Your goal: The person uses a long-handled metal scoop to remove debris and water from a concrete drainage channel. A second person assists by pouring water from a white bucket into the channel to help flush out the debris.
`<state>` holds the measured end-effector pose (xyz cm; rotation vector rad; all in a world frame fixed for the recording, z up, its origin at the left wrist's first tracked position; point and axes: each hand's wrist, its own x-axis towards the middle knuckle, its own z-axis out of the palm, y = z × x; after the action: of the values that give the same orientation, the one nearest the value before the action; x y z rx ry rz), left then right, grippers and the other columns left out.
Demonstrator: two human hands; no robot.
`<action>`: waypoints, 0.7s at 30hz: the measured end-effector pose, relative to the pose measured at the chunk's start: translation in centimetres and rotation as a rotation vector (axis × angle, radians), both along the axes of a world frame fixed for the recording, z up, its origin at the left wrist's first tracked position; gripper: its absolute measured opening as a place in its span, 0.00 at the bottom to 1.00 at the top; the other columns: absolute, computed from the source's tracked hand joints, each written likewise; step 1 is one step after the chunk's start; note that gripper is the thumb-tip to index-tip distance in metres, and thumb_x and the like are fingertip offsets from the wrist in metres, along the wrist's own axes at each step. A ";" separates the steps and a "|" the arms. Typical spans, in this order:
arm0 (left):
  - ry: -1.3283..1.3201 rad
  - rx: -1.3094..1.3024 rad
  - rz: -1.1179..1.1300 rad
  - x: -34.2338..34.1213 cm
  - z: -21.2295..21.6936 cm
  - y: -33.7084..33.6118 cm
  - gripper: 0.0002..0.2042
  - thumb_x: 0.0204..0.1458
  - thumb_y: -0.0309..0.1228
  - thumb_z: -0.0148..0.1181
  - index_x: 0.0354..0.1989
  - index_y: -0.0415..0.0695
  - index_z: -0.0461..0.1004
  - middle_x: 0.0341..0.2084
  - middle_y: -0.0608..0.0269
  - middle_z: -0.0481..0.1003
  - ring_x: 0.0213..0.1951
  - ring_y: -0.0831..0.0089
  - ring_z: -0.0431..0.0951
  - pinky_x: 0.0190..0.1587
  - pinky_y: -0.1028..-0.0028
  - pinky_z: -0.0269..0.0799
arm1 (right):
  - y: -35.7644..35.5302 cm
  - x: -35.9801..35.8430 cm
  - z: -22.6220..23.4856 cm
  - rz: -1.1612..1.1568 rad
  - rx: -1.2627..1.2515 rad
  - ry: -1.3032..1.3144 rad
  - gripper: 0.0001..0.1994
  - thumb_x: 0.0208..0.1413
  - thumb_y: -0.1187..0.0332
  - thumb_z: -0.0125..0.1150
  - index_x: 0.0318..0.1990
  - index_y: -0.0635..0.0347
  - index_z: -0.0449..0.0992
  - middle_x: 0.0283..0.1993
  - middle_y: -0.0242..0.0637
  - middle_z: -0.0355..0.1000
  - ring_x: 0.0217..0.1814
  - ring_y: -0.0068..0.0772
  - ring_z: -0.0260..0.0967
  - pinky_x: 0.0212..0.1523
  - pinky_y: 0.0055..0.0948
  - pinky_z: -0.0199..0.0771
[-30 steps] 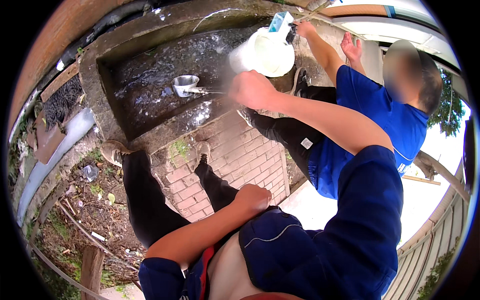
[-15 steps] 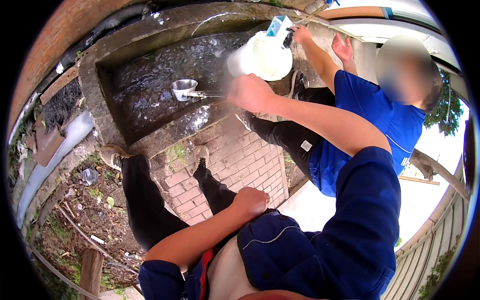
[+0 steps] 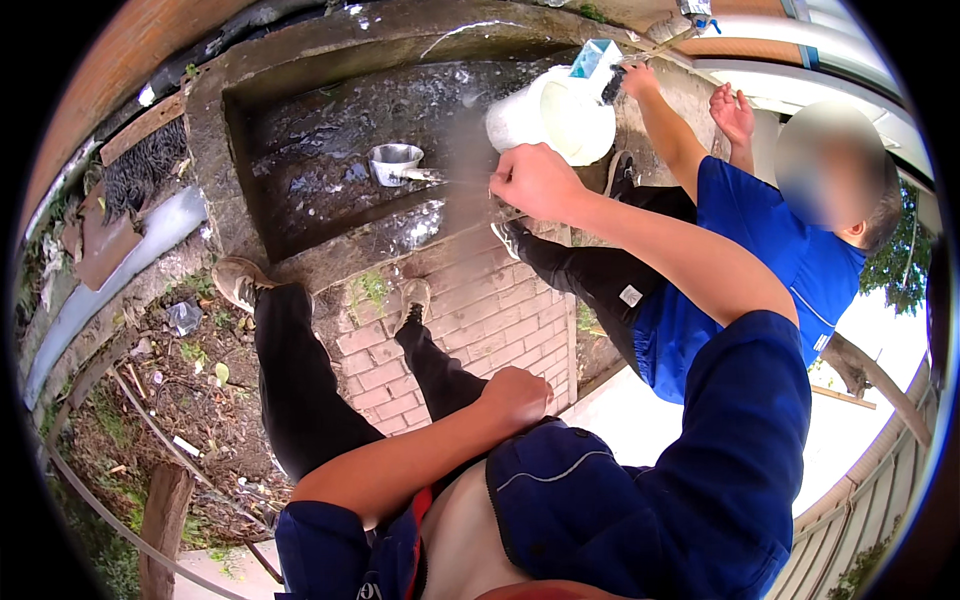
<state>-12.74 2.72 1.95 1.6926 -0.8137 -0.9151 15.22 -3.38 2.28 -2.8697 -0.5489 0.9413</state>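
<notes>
My right hand (image 3: 537, 182) is closed around the handle of a metal ladle (image 3: 395, 165). The ladle's round cup hangs at the near side of a sunken concrete trough (image 3: 205, 150); whether it touches the bottom I cannot tell. Just beyond my right hand, a white bucket (image 3: 520, 118) leans over with its wide mouth toward me. Closed at my waist by the jacket hem, my left hand (image 3: 520, 397) shows only its back, and anything in it is hidden. A co-worker's hand (image 3: 638, 80) reaches to something black beside a light-blue box (image 3: 595, 60) at the bucket's rim.
A co-worker in a blue shirt (image 3: 745, 240) sits or crouches at the right, the other hand raised. Pinkish paving bricks (image 3: 480, 345) lie between my legs and the trough. Littered soil, a wooden post (image 3: 165, 515) and a pale pipe-like piece (image 3: 130, 270) are at the left.
The whole view has shifted, so the scene lies slightly farther right. My right hand still grips the ladle at the trough, and my left hand stays at my waist.
</notes>
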 end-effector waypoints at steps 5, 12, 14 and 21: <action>-0.021 -0.036 0.032 -0.6 -0.6 -0.3 0.12 0.56 0.35 0.50 0.30 0.45 0.79 0.26 0.51 0.81 0.31 0.51 0.82 0.34 0.53 0.75 | 0.1 0.2 0.2 -0.030 -0.012 0.021 0.13 0.53 0.61 0.63 0.30 0.63 0.84 0.30 0.51 0.79 0.36 0.55 0.79 0.43 0.44 0.79; -0.015 -0.023 0.024 -0.1 -0.3 -0.2 0.11 0.55 0.36 0.52 0.30 0.45 0.80 0.25 0.52 0.81 0.31 0.51 0.81 0.34 0.53 0.75 | 0.2 0.4 0.2 0.004 -0.023 0.013 0.14 0.54 0.61 0.63 0.30 0.64 0.84 0.29 0.51 0.79 0.36 0.56 0.78 0.44 0.45 0.79; -0.015 -0.005 0.019 -0.2 -0.5 -0.5 0.11 0.55 0.36 0.52 0.30 0.45 0.80 0.25 0.52 0.81 0.31 0.51 0.81 0.34 0.53 0.75 | 0.4 0.4 0.3 -0.009 -0.030 0.028 0.13 0.54 0.61 0.62 0.30 0.64 0.84 0.29 0.51 0.79 0.36 0.56 0.78 0.44 0.45 0.79; -0.009 -0.016 0.002 -0.4 -0.6 -0.7 0.12 0.55 0.36 0.52 0.30 0.45 0.81 0.25 0.51 0.80 0.31 0.51 0.81 0.35 0.53 0.75 | 0.6 0.5 0.5 0.007 0.001 0.010 0.13 0.53 0.62 0.62 0.29 0.64 0.83 0.28 0.51 0.78 0.34 0.55 0.78 0.41 0.46 0.78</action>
<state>-13.09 2.05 1.30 1.6850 -0.8227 -0.8979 15.69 -2.73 2.82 -2.8629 -0.5581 0.9556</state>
